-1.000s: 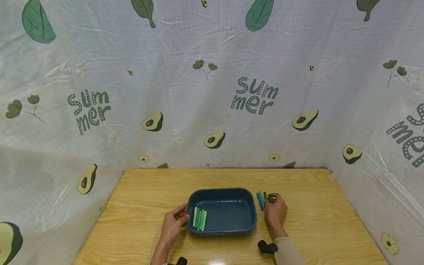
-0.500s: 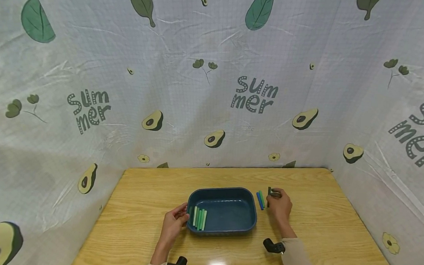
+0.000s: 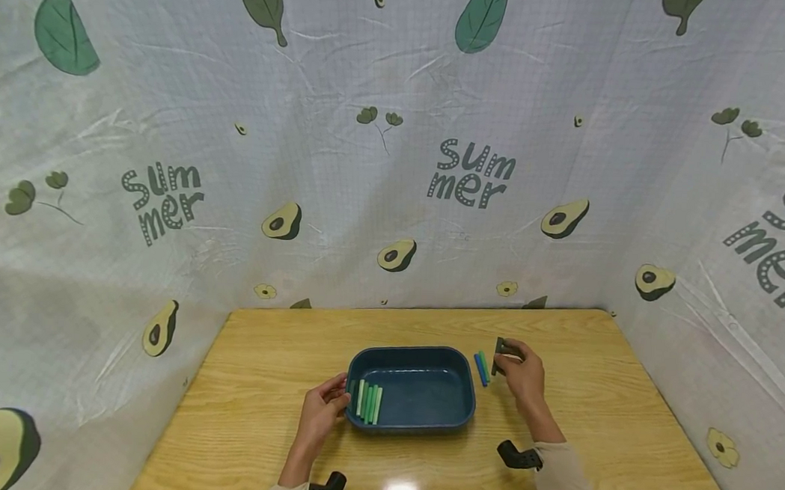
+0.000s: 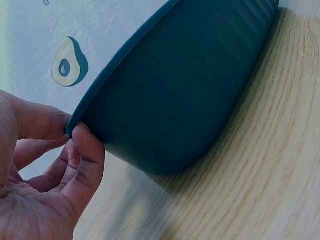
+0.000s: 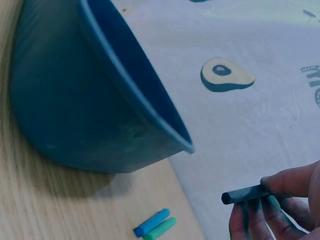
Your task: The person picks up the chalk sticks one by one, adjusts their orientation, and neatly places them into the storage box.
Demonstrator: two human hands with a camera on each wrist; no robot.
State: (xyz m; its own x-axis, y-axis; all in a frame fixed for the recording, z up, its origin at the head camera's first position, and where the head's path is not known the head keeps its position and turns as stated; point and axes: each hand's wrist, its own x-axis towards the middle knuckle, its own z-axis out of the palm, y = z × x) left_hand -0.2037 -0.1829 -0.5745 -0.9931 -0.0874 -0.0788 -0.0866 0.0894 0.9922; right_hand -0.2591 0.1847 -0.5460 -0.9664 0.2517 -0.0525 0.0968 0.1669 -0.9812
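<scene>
A dark blue tray (image 3: 422, 419) sits mid-table, with several green sticks (image 3: 368, 403) lying in its left end. My left hand (image 3: 325, 409) grips the tray's left rim (image 4: 80, 117), thumb and fingers pinching the edge. My right hand (image 3: 521, 373), lifted off the table to the right of the tray, pinches a dark green stick (image 3: 497, 355) (image 5: 245, 193) between fingertips. A blue stick (image 3: 478, 369) (image 5: 151, 223) and a green stick (image 3: 485, 367) (image 5: 161, 229) lie side by side on the wood between the tray (image 5: 95, 115) and that hand.
The wooden table (image 3: 623, 439) is enclosed on three sides by a white cloth (image 3: 397, 163) printed with avocados and leaves. Black wrist camera mounts (image 3: 520, 457) (image 3: 327, 488) sit on both forearms.
My right hand has picked the dark green stick off the table beside the blue and green ones and raised it up and slightly right. The left hand stays on the tray rim.
</scene>
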